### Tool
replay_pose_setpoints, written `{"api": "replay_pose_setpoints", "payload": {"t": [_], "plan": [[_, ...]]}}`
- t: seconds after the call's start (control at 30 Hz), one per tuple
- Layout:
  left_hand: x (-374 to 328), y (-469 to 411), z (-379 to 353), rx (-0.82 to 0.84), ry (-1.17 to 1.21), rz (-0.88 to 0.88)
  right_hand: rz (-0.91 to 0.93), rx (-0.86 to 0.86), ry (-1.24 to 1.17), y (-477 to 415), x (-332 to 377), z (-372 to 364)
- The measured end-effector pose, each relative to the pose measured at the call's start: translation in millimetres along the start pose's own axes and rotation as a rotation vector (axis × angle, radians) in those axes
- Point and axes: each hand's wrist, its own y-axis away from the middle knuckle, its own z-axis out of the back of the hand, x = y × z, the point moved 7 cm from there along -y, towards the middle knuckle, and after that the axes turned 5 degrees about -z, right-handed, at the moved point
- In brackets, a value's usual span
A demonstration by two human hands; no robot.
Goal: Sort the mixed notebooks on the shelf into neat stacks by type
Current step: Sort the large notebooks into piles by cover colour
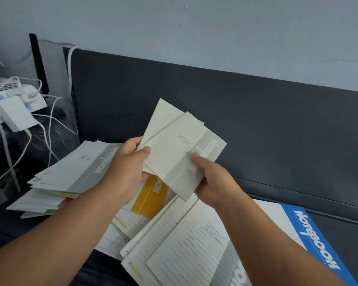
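Both hands hold up a small bundle of grey-banded notebooks (180, 149) above the shelf, fanned at the top. My left hand (128, 164) grips the bundle's left edge, thumb on the front cover. My right hand (213, 178) pinches its lower right corner. Below them lies a yellow-banded notebook (151, 195) among loose cream notebooks. A messy pile of grey-banded notebooks (70, 174) sits to the left. Another grey-banded notebook (194, 244) lies in front, and a larger blue-banded notebook (310, 234) lies at the right.
The dark shelf (329, 219) has a dark back panel (256, 112) close behind the held bundle. On the left, a white power strip with adapters (15, 106) and several loose white cables (50, 124) hang beside the pile.
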Motion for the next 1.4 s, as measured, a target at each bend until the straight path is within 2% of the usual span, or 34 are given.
{"api": "replay_pose_setpoints", "payload": {"t": [0.07, 0.2, 0.37, 0.53, 0.7, 0.77, 1.03, 1.2, 1.4], "plan": [[10, 5, -8, 0.103, -0.156, 0.094, 0.026, -0.026, 0.040, 4, 5, 12], [41, 25, -14, 0.395, -0.698, 0.265, 0.079, -0.133, 0.181, 18, 13, 63], [58, 40, -30, 0.490, -1.211, 0.162, 0.001, -0.287, 0.300, 30, -18, 122], [66, 50, -37, 0.515, -1.304, 0.249, 0.011, -0.373, 0.322, 27, -43, 143], [73, 57, -49, 0.536, -1.417, 0.204, 0.043, -0.343, 0.307, 32, -42, 143], [74, 58, -53, 0.522, -1.402, 0.178, 0.060, -0.321, 0.259, 34, -41, 145], [57, 51, -53, 0.448, -1.031, 0.132, 0.094, -0.265, 0.064, 35, -20, 154], [34, 52, -59, 0.341, -0.861, 0.036, 0.170, -0.309, 0.001, 46, 18, 182], [20, 55, -66, 0.171, -0.646, 0.027, 0.158, -0.250, -0.029, 63, 36, 209]]}}
